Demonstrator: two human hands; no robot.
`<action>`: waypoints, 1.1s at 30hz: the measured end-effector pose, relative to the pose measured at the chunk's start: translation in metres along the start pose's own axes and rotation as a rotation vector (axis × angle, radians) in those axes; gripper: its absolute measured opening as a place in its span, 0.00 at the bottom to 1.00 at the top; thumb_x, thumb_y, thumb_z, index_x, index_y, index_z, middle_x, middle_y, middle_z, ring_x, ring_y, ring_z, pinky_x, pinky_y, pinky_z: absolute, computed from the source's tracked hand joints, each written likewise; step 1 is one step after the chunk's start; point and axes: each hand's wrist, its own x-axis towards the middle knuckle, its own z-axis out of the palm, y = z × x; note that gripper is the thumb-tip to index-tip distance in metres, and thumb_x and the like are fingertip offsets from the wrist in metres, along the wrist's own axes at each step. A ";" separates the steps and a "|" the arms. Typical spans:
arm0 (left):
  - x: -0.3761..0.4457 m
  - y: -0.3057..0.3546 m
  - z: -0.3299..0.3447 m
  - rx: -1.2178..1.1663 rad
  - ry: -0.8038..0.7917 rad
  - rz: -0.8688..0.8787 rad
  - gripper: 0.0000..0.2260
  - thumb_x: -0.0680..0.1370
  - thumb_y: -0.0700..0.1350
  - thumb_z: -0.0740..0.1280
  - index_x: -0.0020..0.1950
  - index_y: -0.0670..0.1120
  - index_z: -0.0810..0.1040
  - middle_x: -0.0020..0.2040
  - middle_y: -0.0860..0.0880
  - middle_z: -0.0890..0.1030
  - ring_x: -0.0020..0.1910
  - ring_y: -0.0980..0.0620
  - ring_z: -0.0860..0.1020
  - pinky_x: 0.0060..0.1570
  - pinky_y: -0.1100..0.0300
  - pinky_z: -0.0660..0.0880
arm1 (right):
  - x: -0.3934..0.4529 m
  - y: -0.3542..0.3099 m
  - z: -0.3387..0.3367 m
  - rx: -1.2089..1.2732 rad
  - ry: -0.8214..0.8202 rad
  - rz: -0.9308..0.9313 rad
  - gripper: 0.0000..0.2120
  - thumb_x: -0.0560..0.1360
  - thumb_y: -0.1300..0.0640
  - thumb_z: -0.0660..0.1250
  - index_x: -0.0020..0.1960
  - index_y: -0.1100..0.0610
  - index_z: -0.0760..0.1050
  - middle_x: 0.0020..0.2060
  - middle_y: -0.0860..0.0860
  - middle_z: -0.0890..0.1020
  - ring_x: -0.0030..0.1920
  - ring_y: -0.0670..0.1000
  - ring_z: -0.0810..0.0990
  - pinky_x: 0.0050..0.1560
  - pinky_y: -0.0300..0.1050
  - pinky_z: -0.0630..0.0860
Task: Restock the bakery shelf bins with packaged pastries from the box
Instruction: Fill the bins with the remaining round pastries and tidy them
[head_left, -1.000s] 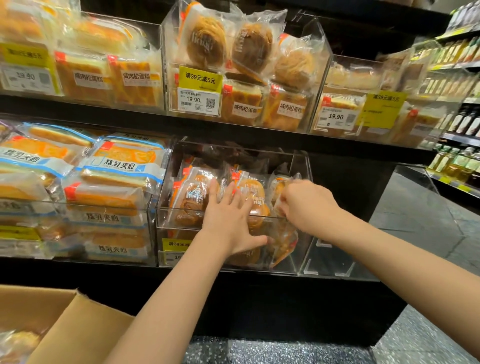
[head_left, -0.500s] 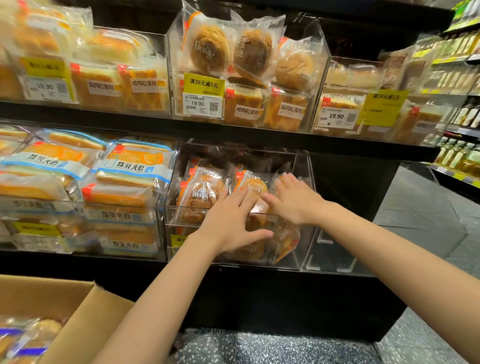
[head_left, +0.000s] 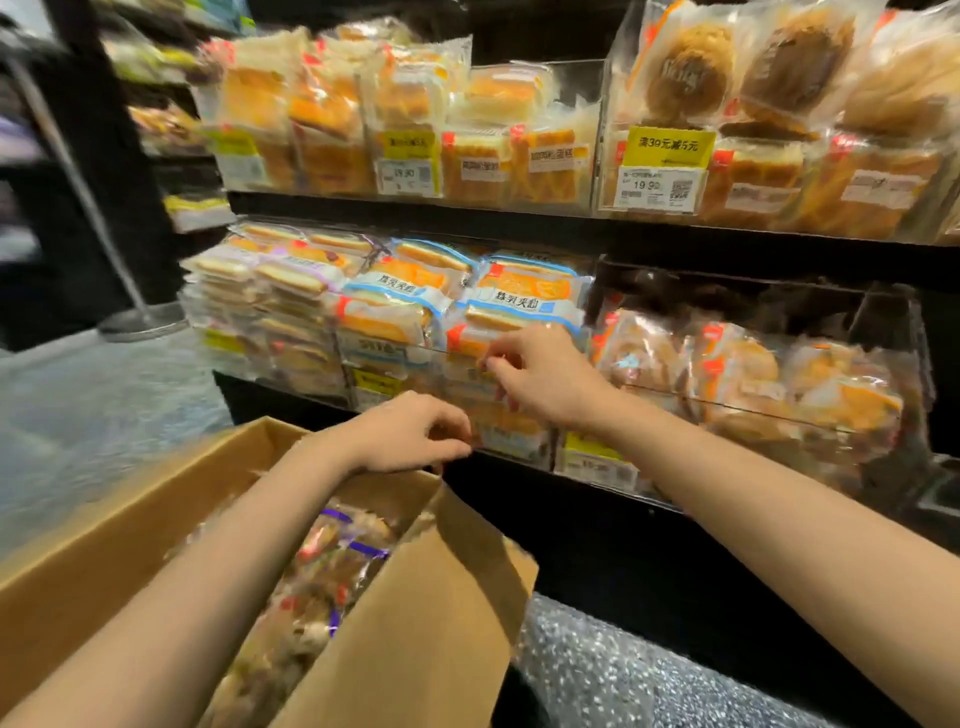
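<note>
Cardboard fills the lower left: an open brown box (head_left: 130, 540) sits below us, its near flap (head_left: 431, 613) folded outward. Inside lie clear-wrapped packaged pastries (head_left: 317, 587), some with purple trim, heaped loosely; motion blur hides their exact number.

Above the far rim of the box hovers our left hand (head_left: 410, 436), fingers loosely curled and holding nothing that we can see. Just to its right and higher, our right hand (head_left: 540, 379) is in front of the lower shelf, fingers bent and empty as far as the blur lets us tell, before the clear front wall of a bin.

That bin holds blue-banded sandwich cakes (head_left: 519, 301), stacked nearly to its top. Left of it, more clear bins hold flat stacked cake packs (head_left: 270, 291). Right of it, another clear bin (head_left: 883, 415) holds round pastries in orange-trimmed wrappers (head_left: 737, 364), standing in a row and leaving dark space above them. On the upper shelf, bins carry yellow cake slices (head_left: 483, 156) and, further right, round brown pastries (head_left: 691, 78), with a yellow price tag (head_left: 667, 148) in front.

We judge that we are between loads: both hands look free and are nearer the box than the round-pastry bin. Next we would need to reach down into the box, grip a packet by its wrapper without crushing it, and lift it to whichever bin matches.
</note>
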 end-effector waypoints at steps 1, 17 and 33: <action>-0.013 -0.013 -0.002 0.031 -0.039 -0.047 0.02 0.78 0.47 0.66 0.47 0.51 0.79 0.40 0.55 0.79 0.42 0.55 0.78 0.43 0.64 0.70 | 0.002 -0.013 0.019 0.010 -0.033 -0.044 0.11 0.76 0.58 0.60 0.45 0.57 0.81 0.38 0.55 0.83 0.41 0.58 0.81 0.46 0.54 0.79; -0.259 -0.194 0.097 -0.019 -0.736 -0.973 0.17 0.77 0.42 0.66 0.66 0.42 0.72 0.54 0.47 0.80 0.43 0.54 0.76 0.42 0.66 0.74 | -0.042 -0.132 0.238 0.054 -0.553 -0.313 0.12 0.78 0.57 0.58 0.52 0.55 0.80 0.41 0.55 0.81 0.43 0.56 0.78 0.40 0.44 0.69; -0.295 -0.248 0.173 -0.221 -0.914 -1.293 0.05 0.79 0.45 0.64 0.52 0.46 0.78 0.48 0.50 0.79 0.41 0.55 0.76 0.44 0.64 0.74 | -0.065 -0.148 0.330 -0.028 -0.704 -0.197 0.11 0.76 0.56 0.59 0.50 0.54 0.80 0.42 0.55 0.83 0.47 0.57 0.80 0.54 0.49 0.75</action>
